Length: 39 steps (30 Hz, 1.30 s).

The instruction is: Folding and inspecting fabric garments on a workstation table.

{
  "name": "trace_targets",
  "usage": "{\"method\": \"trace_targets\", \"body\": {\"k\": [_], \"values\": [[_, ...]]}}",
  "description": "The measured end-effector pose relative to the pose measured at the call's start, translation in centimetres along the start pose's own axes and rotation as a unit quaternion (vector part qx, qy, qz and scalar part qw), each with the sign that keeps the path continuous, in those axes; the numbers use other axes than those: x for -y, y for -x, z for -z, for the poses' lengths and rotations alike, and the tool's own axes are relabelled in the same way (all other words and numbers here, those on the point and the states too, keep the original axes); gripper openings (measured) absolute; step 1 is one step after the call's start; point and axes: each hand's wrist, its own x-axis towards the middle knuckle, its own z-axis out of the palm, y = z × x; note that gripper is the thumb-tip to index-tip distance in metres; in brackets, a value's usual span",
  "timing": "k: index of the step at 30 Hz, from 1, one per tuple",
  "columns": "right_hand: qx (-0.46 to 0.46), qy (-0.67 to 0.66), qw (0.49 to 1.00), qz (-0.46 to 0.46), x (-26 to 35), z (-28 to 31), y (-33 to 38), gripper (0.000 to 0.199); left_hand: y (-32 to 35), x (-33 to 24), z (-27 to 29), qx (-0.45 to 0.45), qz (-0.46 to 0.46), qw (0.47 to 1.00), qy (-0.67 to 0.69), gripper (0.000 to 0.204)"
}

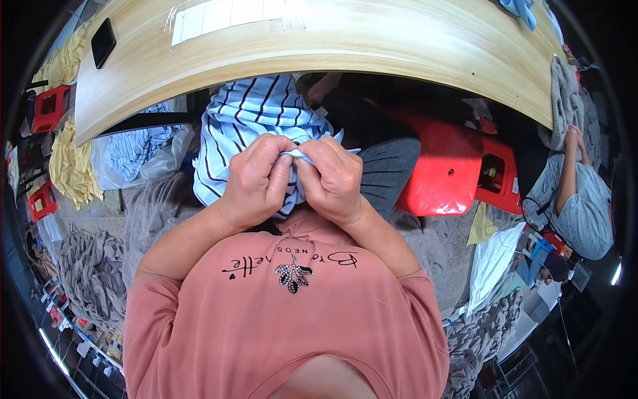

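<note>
A light blue fabric piece with dark stripes (pixel 229 123) lies bunched over my lap, partly under the table edge. My left hand (pixel 256 176) pinches a folded edge of this striped cloth between thumb and fingers. Close beside it, my right hand (pixel 332 179) pinches the same edge, thumbs almost side by side. A small dark spot shows between the fingertips; I cannot make out what it is. Both hands are held in front of my chest, just short of the table.
A wooden table (pixel 399 50) curves across the far side, with a black phone (pixel 103 43) at its left. Red stools (pixel 442 169) stand at right. More striped cloth (pixel 139 149), yellow fabric (pixel 72 163) and grey cloth heaps (pixel 93 272) lie at left. Another person (pixel 581 213) sits far right.
</note>
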Motion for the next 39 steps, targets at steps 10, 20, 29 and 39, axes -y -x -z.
{"method": "trace_targets", "body": {"k": [10,20,29,39], "values": [[0.048,0.023,0.998,0.044,-1.7,0.8,1.8,0.037,1.2,1.5,2.5,-0.041,0.036,0.998,-0.041,0.004],[0.164,-0.034,0.975,0.148,-0.3,-0.5,2.1,0.029,0.8,2.9,3.9,0.141,0.13,0.98,-0.045,0.013],[0.138,0.01,0.981,0.137,-0.5,0.5,2.7,0.028,-1.5,2.7,1.0,0.174,0.166,0.971,0.014,0.009],[0.038,-0.008,0.988,0.152,-0.8,0.5,2.4,0.024,0.0,2.0,2.0,0.167,0.343,0.893,0.239,0.007]]}}
